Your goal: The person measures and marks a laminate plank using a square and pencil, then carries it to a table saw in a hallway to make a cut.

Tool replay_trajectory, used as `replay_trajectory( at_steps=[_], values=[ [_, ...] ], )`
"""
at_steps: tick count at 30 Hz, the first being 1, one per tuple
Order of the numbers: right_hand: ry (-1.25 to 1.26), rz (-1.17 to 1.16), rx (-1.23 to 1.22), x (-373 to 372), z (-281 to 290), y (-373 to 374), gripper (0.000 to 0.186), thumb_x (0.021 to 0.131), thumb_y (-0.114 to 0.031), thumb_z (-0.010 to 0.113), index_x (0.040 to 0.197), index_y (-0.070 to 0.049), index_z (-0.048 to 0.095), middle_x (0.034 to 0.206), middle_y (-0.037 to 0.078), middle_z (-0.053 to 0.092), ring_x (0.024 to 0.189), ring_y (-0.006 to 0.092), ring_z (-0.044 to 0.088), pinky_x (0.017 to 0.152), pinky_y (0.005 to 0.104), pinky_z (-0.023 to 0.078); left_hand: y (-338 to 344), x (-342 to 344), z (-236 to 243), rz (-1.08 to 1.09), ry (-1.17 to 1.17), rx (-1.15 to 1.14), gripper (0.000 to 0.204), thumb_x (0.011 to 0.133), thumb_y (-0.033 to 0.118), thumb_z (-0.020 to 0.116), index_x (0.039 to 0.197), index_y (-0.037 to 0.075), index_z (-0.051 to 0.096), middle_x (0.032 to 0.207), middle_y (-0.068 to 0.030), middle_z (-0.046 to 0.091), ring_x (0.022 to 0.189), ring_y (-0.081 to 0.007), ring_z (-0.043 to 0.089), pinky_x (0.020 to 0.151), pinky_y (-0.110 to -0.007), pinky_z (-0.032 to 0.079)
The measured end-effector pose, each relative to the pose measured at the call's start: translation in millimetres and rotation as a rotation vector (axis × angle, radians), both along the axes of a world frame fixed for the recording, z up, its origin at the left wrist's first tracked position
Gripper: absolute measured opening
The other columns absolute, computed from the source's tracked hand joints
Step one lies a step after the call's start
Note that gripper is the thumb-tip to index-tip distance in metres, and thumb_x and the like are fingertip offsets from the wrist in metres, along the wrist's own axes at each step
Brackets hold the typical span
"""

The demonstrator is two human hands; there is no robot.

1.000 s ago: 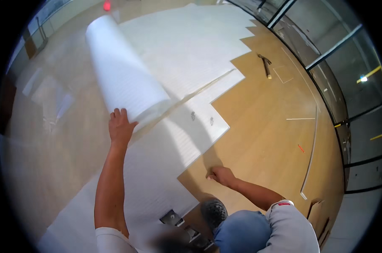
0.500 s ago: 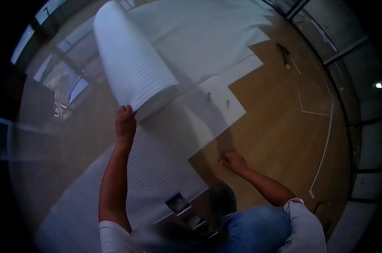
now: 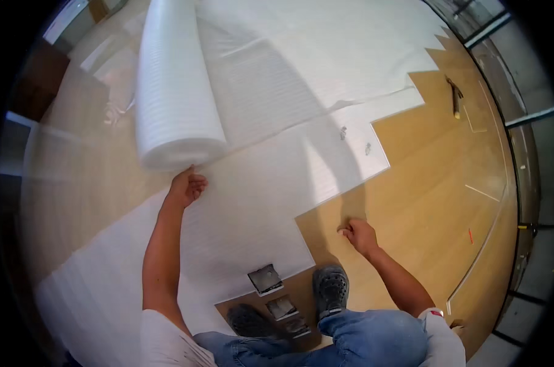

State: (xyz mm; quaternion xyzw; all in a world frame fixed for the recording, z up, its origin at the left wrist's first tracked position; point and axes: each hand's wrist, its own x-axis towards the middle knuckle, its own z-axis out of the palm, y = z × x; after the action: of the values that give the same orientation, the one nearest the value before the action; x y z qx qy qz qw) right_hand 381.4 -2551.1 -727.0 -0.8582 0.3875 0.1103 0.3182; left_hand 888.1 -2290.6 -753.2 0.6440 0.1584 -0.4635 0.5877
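Note:
A thick roll of white foam underlay (image 3: 178, 92) lies at the upper left, its round near end facing me. My left hand (image 3: 188, 186) is just below that end, one finger reaching up to its lower edge and the others loosely bent apart. Unrolled white foam sheet (image 3: 252, 208) spreads beneath this hand and back toward the far side. Over the wood-look floor planks (image 3: 423, 183), my right hand (image 3: 359, 236) is closed with the fingertips pressed together. Whether anything small is between them I cannot make out.
A hammer (image 3: 455, 98) rests on the planks at the far right. White strips (image 3: 466, 269) and a red pencil-like stick (image 3: 471, 236) lie nearer. Dark square openings (image 3: 266, 280) sit by my shoes (image 3: 330, 290). Metal framing (image 3: 521, 116) lines the right side.
The roll now lies more directly away from me. My left hand has loosened from its edge and its fingers have spread. The view has shifted and brightened; my right hand remains closed.

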Motion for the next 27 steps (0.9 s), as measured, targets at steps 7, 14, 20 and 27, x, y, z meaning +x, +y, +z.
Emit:
replay_trajectory(
  at_steps=[7, 14, 20, 27],
  values=[
    [-0.024, -0.003, -0.078, -8, -9, 7, 0.033, 0.083, -0.032, 0.075, 0.079, -0.004, 0.059, 0.079, 0.016, 0.064, 0.075, 0.0378, 0.061, 0.065, 0.0448, 0.049, 4, -50, 136, -0.741, -1.502, 0.560, 0.022, 0.086, 0.023, 0.073, 0.087, 0.002, 0.066, 0.080, -0.0116, 0.066, 0.069, -0.0325, 0.060, 0.067, -0.041, 0.051],
    [-0.003, -0.017, -0.076, -6, -12, 8, 0.034, 0.084, -0.030, 0.075, 0.079, -0.002, 0.056, 0.073, 0.018, 0.058, 0.071, 0.0386, 0.057, 0.063, 0.0444, 0.046, 55, 39, 143, -0.678, -2.001, 1.023, 0.072, 0.058, 0.019, 0.091, 0.122, 0.011, 0.059, 0.110, -0.0113, 0.053, 0.101, -0.0281, 0.054, 0.082, -0.039, 0.050],
    [-0.020, 0.002, -0.087, -11, -19, 8, 0.035, 0.085, -0.030, 0.074, 0.078, -0.001, 0.055, 0.077, 0.018, 0.059, 0.073, 0.0384, 0.058, 0.064, 0.0440, 0.047, 74, 67, 133, -0.821, -1.796, 1.024, 0.033, 0.075, 0.013, 0.078, 0.102, 0.008, 0.060, 0.102, -0.0147, 0.061, 0.095, -0.0352, 0.062, 0.079, -0.043, 0.054],
    [-0.052, 0.015, -0.103, -9, -18, 11, 0.033, 0.086, -0.028, 0.075, 0.079, -0.003, 0.055, 0.073, 0.016, 0.057, 0.068, 0.0353, 0.056, 0.062, 0.0427, 0.046, 141, 62, 111, -0.826, -1.781, 0.999, 0.008, 0.084, -0.003, 0.055, 0.088, 0.004, 0.054, 0.084, -0.0154, 0.058, 0.079, -0.0354, 0.063, 0.068, -0.045, 0.053]
  ],
)
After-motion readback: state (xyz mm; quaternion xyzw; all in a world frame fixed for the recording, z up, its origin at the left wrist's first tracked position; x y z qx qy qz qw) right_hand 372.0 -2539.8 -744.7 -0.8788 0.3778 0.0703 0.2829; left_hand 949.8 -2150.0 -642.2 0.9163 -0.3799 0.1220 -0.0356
